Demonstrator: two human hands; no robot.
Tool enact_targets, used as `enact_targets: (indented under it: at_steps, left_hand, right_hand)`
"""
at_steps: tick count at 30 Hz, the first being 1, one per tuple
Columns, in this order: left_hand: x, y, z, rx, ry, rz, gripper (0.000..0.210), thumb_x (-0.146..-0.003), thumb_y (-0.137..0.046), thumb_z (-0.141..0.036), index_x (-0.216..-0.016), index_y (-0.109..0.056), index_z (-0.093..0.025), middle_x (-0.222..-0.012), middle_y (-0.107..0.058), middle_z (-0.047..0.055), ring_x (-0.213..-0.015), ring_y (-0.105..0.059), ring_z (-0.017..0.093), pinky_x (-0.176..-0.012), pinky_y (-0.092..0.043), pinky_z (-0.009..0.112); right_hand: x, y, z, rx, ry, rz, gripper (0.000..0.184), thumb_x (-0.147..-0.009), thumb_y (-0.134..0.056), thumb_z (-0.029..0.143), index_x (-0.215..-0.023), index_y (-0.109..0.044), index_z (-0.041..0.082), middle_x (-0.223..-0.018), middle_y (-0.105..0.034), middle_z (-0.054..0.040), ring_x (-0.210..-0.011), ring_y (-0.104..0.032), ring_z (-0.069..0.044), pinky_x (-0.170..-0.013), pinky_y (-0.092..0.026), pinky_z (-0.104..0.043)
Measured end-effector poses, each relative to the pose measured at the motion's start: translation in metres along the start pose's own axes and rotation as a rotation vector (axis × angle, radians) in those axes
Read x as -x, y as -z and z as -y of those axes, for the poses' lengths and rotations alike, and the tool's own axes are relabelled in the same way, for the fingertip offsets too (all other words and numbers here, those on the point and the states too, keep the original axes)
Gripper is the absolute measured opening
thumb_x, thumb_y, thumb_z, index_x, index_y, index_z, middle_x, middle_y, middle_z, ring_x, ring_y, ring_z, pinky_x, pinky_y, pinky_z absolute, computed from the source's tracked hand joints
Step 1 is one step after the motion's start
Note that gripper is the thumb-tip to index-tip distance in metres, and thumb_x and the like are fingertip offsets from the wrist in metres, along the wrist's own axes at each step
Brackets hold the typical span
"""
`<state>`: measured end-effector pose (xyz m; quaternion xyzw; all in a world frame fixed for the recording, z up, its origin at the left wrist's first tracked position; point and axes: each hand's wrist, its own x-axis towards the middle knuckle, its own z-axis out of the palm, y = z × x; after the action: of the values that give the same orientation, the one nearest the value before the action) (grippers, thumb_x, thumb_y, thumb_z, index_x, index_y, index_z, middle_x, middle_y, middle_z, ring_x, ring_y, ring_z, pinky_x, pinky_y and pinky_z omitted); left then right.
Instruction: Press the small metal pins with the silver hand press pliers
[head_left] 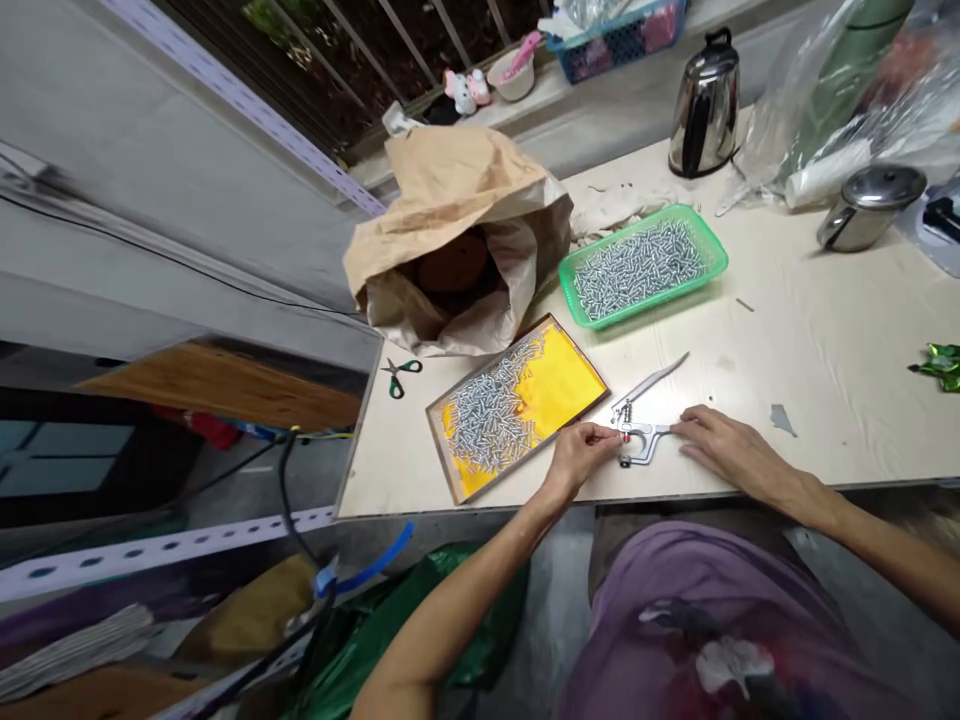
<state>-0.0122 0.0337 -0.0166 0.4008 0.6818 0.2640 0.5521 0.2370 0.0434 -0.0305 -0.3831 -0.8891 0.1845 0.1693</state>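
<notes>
A grey metal hand tool (pixel 646 446) lies near the table's front edge, its two handles spread and a small coil spring by its joint. The upper handle (pixel 651 384) slants away toward the back. My left hand (pixel 581 458) is closed in a pinch at the tool's left end, close to a small red spot; what sits between the fingertips is too small to name. At the other end, my right hand (pixel 718 450) has its fingers around the tip of the lower handle. Left of the tool, small silver metal pins (pixel 491 415) cover part of a yellow-bottomed tray (pixel 566 370).
A green basket (pixel 718 262) holds many similar silver pins. Behind the tray stands an open brown paper bag (pixel 457 230). Green-handled scissors (pixel 403 372) lie at the left edge. Farther back are a steel kettle (pixel 705 105), a lidded metal cup (pixel 870 208) and plastic bags.
</notes>
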Motion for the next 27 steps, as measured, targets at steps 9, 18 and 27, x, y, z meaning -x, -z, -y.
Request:
enact_targets:
  at_steps: [9, 18, 27]
  left_hand:
    - [-0.002, -0.014, 0.011, 0.054, 0.102, -0.025, 0.044, -0.046, -0.085, -0.047, -0.064, -0.069, -0.011, -0.056, -0.061, 0.000, -0.052, -0.047, 0.008, -0.052, -0.033, 0.021]
    - [-0.006, -0.010, 0.012, -0.128, 0.217, 0.120, 0.055, -0.047, -0.079, -0.064, -0.053, -0.057, -0.014, -0.040, -0.042, -0.007, -0.035, -0.028, 0.003, -0.038, -0.017, 0.021]
    - [-0.003, -0.013, 0.006, -0.139, 0.286, 0.131, 0.040, -0.064, -0.079, -0.047, -0.058, -0.057, -0.014, -0.045, -0.047, -0.007, -0.034, -0.033, 0.003, -0.036, -0.022, 0.019]
  right_hand:
    - [0.003, -0.003, 0.009, 0.027, -0.051, 0.011, 0.025, -0.091, -0.048, 0.012, -0.113, -0.059, 0.020, -0.099, -0.063, -0.0086, -0.091, -0.060, -0.022, -0.073, -0.053, -0.032]
    - [0.003, 0.000, 0.010, 0.037, -0.061, 0.084, 0.038, -0.088, -0.036, 0.001, -0.112, -0.057, 0.021, -0.098, -0.060, -0.0085, -0.089, -0.057, -0.020, -0.071, -0.048, -0.029]
    - [-0.038, 0.006, -0.036, 0.095, 0.009, 0.151, 0.092, -0.068, -0.079, 0.038, -0.146, -0.033, 0.021, -0.151, -0.035, -0.0208, -0.134, -0.036, -0.040, -0.100, -0.041, -0.055]
